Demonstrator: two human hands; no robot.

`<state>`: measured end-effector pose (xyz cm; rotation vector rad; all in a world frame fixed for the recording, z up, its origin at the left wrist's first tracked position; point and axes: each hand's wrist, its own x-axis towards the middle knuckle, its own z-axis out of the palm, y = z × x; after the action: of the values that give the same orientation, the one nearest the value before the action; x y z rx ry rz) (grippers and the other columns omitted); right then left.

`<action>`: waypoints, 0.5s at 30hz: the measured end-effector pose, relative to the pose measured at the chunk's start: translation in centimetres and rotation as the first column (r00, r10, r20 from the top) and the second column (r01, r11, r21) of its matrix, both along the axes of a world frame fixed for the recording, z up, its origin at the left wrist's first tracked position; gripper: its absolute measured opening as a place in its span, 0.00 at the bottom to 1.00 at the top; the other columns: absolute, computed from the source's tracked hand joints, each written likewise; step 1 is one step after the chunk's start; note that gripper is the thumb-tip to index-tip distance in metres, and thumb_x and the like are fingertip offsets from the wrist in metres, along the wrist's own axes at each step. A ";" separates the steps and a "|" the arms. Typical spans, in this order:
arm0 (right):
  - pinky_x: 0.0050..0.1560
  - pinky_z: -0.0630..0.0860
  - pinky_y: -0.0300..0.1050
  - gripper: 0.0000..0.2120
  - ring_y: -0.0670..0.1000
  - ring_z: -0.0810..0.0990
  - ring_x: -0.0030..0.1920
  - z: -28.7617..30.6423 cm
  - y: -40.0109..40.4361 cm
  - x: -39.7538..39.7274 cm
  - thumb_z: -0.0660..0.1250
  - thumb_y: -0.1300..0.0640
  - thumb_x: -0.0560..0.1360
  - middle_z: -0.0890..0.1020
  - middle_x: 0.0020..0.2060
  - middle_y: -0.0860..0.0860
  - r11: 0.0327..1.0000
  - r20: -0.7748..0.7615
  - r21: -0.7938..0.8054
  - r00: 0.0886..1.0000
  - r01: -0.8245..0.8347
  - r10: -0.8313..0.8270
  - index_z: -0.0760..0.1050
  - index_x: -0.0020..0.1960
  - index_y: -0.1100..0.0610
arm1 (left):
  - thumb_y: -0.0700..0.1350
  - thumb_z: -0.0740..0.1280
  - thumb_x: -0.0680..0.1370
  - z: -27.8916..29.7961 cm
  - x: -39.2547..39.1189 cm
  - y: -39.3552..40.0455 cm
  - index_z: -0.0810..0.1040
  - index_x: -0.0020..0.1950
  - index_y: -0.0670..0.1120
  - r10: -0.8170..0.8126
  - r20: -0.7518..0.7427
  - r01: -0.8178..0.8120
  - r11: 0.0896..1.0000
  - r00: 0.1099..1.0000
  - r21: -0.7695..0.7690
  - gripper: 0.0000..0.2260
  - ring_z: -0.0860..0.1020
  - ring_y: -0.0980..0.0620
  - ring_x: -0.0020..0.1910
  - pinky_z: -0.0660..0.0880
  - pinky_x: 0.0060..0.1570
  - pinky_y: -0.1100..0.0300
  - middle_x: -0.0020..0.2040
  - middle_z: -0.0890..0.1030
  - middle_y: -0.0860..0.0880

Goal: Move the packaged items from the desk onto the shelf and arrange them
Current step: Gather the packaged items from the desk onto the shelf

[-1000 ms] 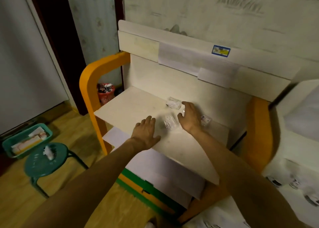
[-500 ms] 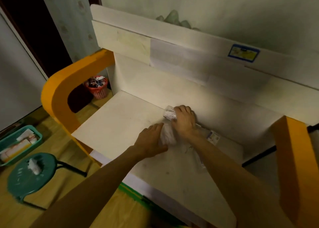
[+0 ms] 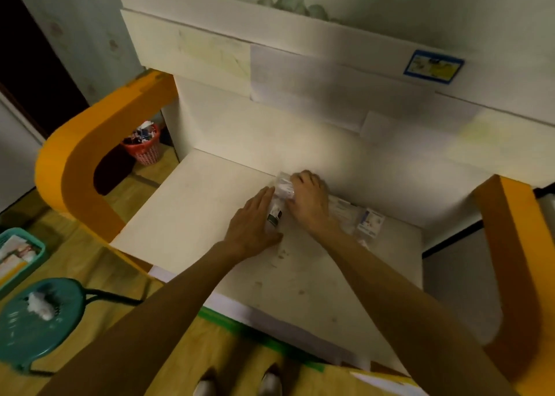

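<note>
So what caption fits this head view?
Both hands, left hand and right hand, arrange clear packets against the shelf back.

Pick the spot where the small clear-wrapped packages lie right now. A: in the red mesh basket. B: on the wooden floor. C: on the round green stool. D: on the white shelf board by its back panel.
D: the small clear-wrapped packages lie on the white shelf board close to its back panel, with the left hand and right hand on them.
</note>
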<state>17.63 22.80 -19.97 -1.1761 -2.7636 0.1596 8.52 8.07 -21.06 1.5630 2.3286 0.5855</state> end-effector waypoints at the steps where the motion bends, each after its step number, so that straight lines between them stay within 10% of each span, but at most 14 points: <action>1: 0.70 0.66 0.51 0.24 0.57 0.71 0.67 0.1 -0.4 0.1 0.70 0.51 0.76 0.73 0.67 0.55 1.000 -0.006 -0.023 1.000 -0.005 0.005 0.70 0.70 0.55 | 0.60 0.74 0.70 0.0 -0.3 -0.1 0.51 0.81 0.47 -0.019 -0.020 0.020 0.999 1.000 0.030 0.48 0.62 0.45 0.76 0.65 0.71 0.49 0.80 0.58 0.47; 15: 0.53 0.75 0.51 0.23 0.58 0.78 0.56 1.9 -10.5 1.8 0.68 0.48 0.77 0.74 0.63 0.55 0.980 0.005 -0.093 0.985 0.174 -0.174 0.72 0.68 0.56 | 0.72 0.73 0.63 0.8 -5.5 -5.7 0.65 0.73 0.48 -0.010 -0.006 0.010 1.000 1.000 0.027 0.47 0.74 0.46 0.63 0.77 0.58 0.50 0.68 0.70 0.46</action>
<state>19.42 12.27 -18.08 -1.4318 -2.6596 0.2738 2.99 2.35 -20.25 1.5890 2.3255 0.6129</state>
